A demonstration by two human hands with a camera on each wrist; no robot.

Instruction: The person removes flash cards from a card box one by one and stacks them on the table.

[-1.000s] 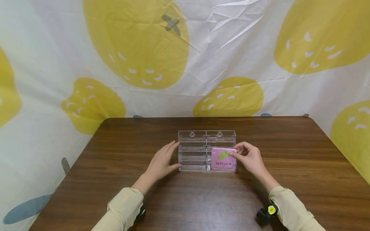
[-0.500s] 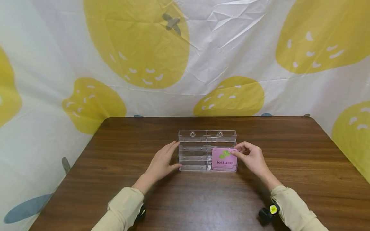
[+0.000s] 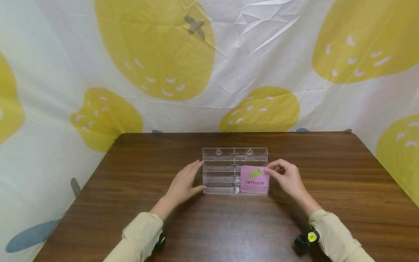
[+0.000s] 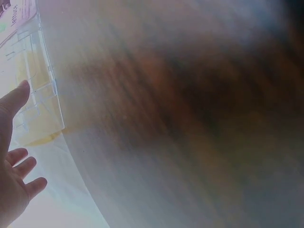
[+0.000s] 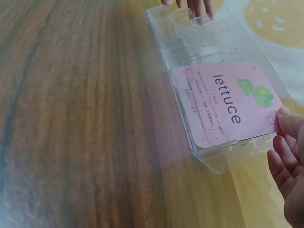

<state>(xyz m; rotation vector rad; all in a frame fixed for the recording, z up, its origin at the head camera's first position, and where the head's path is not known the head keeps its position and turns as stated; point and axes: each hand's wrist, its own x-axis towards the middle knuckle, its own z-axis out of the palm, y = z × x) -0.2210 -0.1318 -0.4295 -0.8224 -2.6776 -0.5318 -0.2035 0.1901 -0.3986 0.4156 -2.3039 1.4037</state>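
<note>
A clear plastic rack [image 3: 218, 179] with tiered compartments in two columns lies on the table. In its front right compartment stands a pink card [image 3: 255, 179] printed "lettuce" with a green leaf drawing. My right hand [image 3: 288, 178] pinches the card's upper right corner between thumb and fingers. From the right wrist, another pink card [image 5: 186, 102] shows at the lower edge of the lettuce card [image 5: 237, 97], nearer the rack's front. My left hand [image 3: 184, 183] rests its spread thumb and fingertips against the rack's left side; its fingers [image 4: 35, 186] are loosely extended.
The brown wooden table [image 3: 209, 225] runs back to a white cloth [image 3: 183, 116] with yellow fruit prints, which hangs behind and at the sides. Black wrist-worn devices [image 3: 302, 244] sit below the sleeves.
The lettuce card has risen slightly and tilted a little, its top edge higher than before. My right hand has shifted slightly up and right with it. The left hand stays at the rack's side.
</note>
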